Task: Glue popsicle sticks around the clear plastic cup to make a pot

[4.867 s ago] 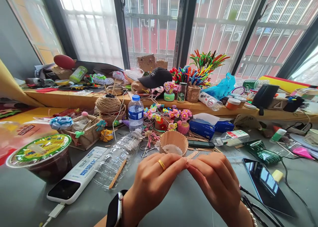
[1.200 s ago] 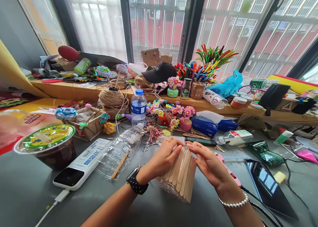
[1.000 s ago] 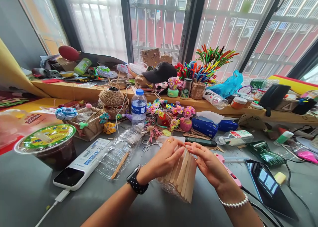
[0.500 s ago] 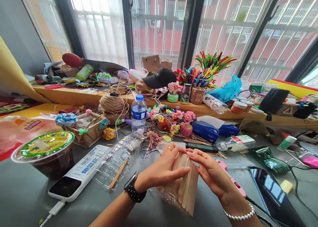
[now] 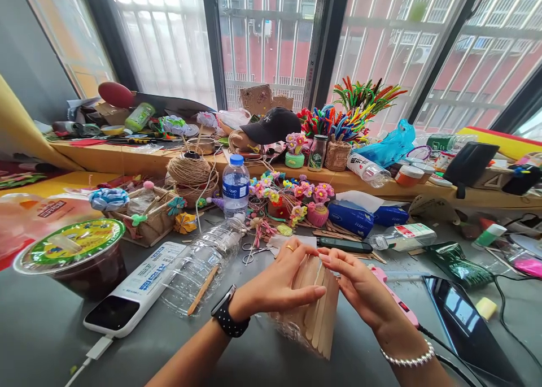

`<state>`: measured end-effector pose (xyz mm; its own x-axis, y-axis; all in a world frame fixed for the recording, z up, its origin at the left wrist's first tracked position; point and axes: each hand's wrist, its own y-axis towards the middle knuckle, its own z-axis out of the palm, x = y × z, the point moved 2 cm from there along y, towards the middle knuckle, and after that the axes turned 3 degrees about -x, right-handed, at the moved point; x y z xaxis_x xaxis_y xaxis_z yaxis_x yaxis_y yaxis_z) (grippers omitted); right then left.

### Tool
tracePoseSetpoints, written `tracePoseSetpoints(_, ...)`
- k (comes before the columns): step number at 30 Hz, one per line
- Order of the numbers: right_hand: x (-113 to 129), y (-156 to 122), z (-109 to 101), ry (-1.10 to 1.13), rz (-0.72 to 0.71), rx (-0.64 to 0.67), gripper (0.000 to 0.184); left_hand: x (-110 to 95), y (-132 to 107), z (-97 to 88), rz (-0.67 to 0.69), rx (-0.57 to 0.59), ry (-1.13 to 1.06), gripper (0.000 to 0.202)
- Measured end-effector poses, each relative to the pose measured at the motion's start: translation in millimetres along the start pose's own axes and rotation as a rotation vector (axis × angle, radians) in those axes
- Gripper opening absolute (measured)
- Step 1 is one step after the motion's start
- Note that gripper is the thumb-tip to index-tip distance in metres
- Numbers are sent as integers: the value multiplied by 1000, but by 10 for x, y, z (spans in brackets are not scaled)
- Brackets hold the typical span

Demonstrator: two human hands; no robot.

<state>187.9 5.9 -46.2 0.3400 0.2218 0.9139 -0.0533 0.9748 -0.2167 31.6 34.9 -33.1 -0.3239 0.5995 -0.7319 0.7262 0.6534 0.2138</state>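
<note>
Left hand and right hand, each grip pinched on the stick-clad cup.

Left hand and right hand, fingertips together

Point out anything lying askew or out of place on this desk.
An empty clear plastic bottle lies on its side on the gray desk, with a loose craft stick against it. Another bottle lies toppled on the sill. The stick-clad cup in both hands leans, its sticks uneven.
</note>
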Motion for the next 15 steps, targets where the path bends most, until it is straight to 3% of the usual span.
tracePoseSetpoints(15,-3,-13,16,-51,-24,0,35,27,6,15,17,2,2,56)
